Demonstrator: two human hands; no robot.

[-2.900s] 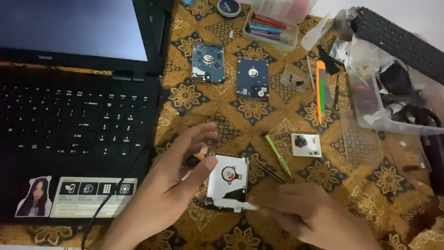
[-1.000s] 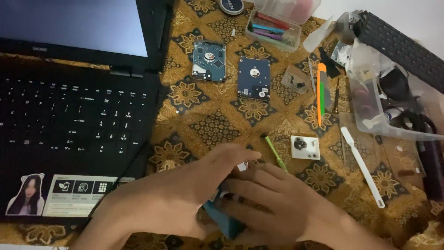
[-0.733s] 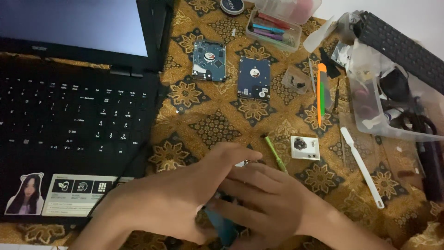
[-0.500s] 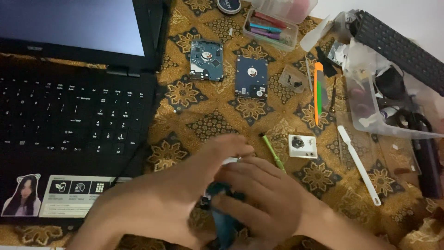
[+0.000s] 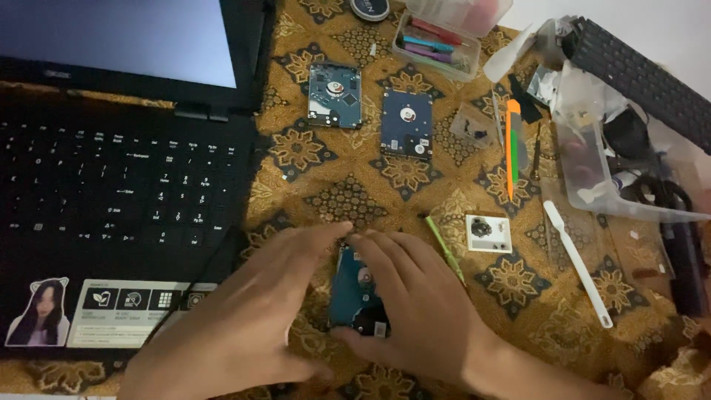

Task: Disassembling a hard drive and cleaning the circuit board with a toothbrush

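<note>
Teal circuit board faced up on the small hard drive (image 5: pixel 358 292) that lay on the patterned brown cloth (image 5: pixel 348 200), just right of the black laptop (image 5: pixel 126 192) and near the person. Both hands closed round it: the left hand (image 5: pixel 252 326) cupped its left edge with fingers curled over the far end, and the right hand (image 5: pixel 422 311) held the right side, thumb under the near corner and fingers spread across the top. The grip looked loose rather than clamped, and the drive seemed to rest on the cloth, though the palms hid its underside. Handling it well would likely have meant pressing only on the metal edges, keeping fingertips off the bare board, and holding it flat. A green screwdriver (image 5: pixel 444 248) lay just to the right, a white tray of small parts (image 5: pixel 489 233) and a white plastic pry tool (image 5: pixel 578 263) farther right. Two more hard drives (image 5: pixel 407 122) sat at the far side, well apart from the hands.
</note>
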